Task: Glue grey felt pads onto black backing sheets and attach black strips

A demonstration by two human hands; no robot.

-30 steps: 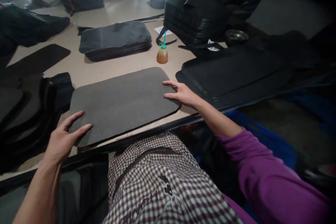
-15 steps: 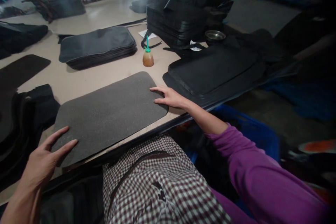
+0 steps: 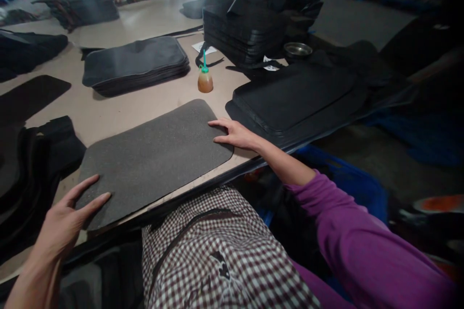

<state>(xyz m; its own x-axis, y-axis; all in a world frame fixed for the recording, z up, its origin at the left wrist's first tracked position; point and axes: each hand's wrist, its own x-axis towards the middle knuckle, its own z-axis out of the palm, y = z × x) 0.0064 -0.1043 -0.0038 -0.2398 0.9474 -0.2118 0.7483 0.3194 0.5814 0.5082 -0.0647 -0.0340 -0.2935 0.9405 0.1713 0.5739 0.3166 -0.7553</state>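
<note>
A dark grey rounded-corner panel [image 3: 155,157] lies flat on the table in front of me, along its near edge. My left hand [image 3: 74,210] rests on the panel's left end, two fingers stretched out and apart on its top. At the opposite end my right hand [image 3: 235,134] lies with its fingers spread on the surface. Neither hand is wrapped round the panel. Some fingers of both hands are hidden. Beyond the panel stands a small squeeze bottle [image 3: 205,82] of amber liquid with a green nozzle.
Stacked black panels [image 3: 136,65] lie behind on the beige table [image 3: 119,113]. Right of my right hand are more black pieces [image 3: 293,96], with a taller black stack [image 3: 244,34] and a metal bowl [image 3: 297,49] behind. Dark cut pieces [image 3: 60,147] crowd the left side.
My left hand has slid very slightly right, and the panel's left end with it. My right hand stays at the right end. The view has barely shifted.
</note>
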